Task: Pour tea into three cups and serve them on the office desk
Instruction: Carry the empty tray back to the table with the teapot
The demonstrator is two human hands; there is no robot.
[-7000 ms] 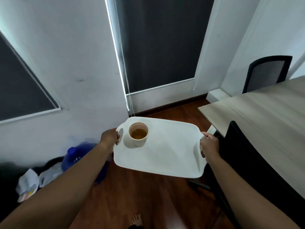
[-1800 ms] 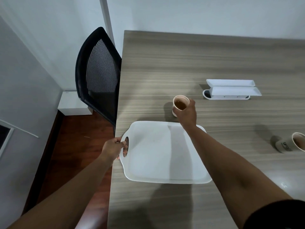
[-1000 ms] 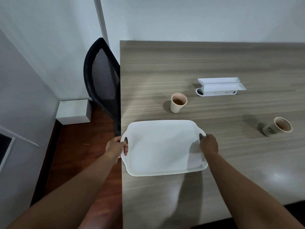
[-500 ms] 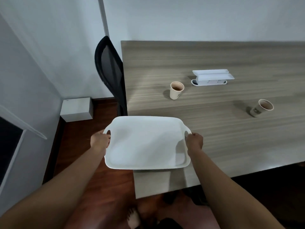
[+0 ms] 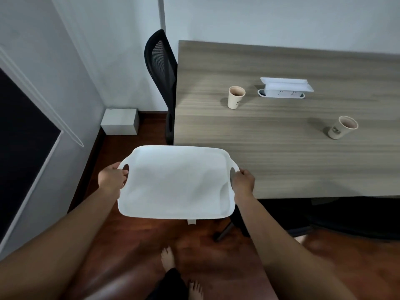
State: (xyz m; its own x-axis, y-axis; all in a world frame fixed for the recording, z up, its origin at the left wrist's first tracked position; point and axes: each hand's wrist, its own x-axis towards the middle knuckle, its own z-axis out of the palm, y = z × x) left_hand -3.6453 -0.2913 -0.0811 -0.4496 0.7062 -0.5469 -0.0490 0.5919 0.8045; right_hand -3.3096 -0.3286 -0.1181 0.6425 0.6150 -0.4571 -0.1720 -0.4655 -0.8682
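Observation:
I hold a white tray (image 5: 177,182) with nothing on it in the air, in front of the wooden office desk (image 5: 281,148) and off its near left corner. My left hand (image 5: 111,177) grips the tray's left handle and my right hand (image 5: 242,180) grips its right handle. Two cream paper cups of tea stand upright on the desk: one (image 5: 236,97) towards the back left, the other (image 5: 342,127) further right. Only these two cups are in view.
A white cable box with a raised lid (image 5: 283,87) sits behind the cups. A black mesh chair (image 5: 161,68) stands at the desk's left side and another dark chair (image 5: 324,217) under its front edge. A small white box (image 5: 120,121) lies on the wooden floor.
The last cup went from the tray onto the desk. My right hand then took the tray's right handle, and both hands lifted the tray off the desk and drew it back, away from the desk.

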